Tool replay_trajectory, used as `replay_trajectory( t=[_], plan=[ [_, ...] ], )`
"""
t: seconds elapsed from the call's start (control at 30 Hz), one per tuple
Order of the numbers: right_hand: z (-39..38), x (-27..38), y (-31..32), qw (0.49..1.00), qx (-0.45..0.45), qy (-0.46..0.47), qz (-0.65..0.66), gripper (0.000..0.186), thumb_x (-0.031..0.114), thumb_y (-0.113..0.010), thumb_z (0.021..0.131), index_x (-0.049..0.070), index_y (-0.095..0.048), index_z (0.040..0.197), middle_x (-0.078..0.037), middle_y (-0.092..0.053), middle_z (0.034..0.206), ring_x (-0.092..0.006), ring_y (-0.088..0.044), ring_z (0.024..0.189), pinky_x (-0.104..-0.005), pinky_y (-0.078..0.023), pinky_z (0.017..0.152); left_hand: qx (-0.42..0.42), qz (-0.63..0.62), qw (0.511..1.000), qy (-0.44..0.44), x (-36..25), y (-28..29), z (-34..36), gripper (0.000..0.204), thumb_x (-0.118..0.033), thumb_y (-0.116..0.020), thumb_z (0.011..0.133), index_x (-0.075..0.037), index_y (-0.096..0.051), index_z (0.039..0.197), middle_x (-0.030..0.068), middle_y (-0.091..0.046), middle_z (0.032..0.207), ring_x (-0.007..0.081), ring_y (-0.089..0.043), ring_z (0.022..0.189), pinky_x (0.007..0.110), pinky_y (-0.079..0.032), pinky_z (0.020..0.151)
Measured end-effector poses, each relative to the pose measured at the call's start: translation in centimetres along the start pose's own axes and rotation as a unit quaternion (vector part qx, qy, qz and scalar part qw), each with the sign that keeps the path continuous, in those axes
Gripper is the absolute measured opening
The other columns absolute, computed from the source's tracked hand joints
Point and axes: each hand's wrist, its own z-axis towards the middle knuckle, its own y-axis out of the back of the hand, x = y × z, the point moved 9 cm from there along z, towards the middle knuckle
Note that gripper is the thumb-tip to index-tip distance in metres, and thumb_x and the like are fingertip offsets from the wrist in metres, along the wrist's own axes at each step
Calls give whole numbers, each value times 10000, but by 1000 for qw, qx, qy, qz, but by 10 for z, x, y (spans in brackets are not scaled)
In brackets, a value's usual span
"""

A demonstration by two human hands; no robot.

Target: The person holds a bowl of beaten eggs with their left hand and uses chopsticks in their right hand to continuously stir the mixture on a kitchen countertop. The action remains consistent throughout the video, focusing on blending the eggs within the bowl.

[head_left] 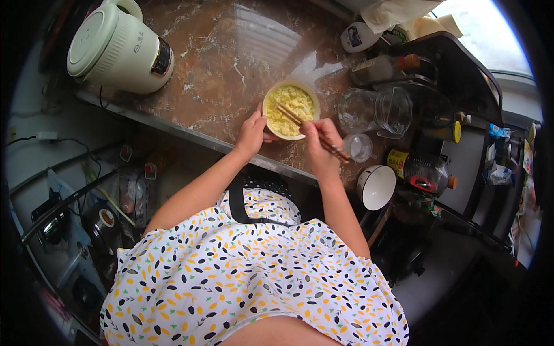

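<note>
Bowl (287, 137) in the head view, sitting near the front edge of the brown marbled tabletop (213, 86) and holding a soft, crumbly-looking yellow mix (297, 99). Steadying it from the lower left with the left hand (252, 132), half-curled against the wall; not really showing the underside of that hold. Gripping wooden chopsticks (290, 113) in the right hand (322, 147), closed around the upper part, tips down in the food. Probably feeling light and stiff-walled, maybe ceramic, honestly not telling from here. Possibly getting slick near the rim, so better cupping low on the wall than pinching the lip. Maybe risking a chip if knocking into the glass jar (378, 109) over to the right. As for the chopsticks: likely staying rigid but rolling easily, so best pinching well above the tips.
</note>
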Motion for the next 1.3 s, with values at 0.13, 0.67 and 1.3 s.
replay_trajectory(
  t=[0.13,0.67,1.3],
  plan=[
    [-8,-17,9,998,3,-43,-48,211,154,-608,919,-10,-588,787,-93,-660,687,-104,-589,587,-262,-462,552,0,-7,1000,-1,3,-2,-2,533,-197,-328,985,-157,-236,1508,94,-621,1106,173,-692,724,255,-534,611],
    [-4,-4,18,999,-9,-38,-15,236,174,-577,939,-1,-563,781,-84,-653,665,-107,-601,595,-264,-459,555,-10,-5,1000,-16,2,-2,0,539,-209,-340,983,-142,-236,1508,87,-615,1127,159,-688,714,247,-533,608],
    [15,-3,8,998,-51,33,-31,137,132,-648,893,4,-625,848,-93,-664,709,-99,-600,596,-257,-464,551,3,2,1000,-3,2,0,1,525,-212,-322,997,-131,-226,1507,86,-614,1112,163,-687,746,249,-525,618]
  ],
)
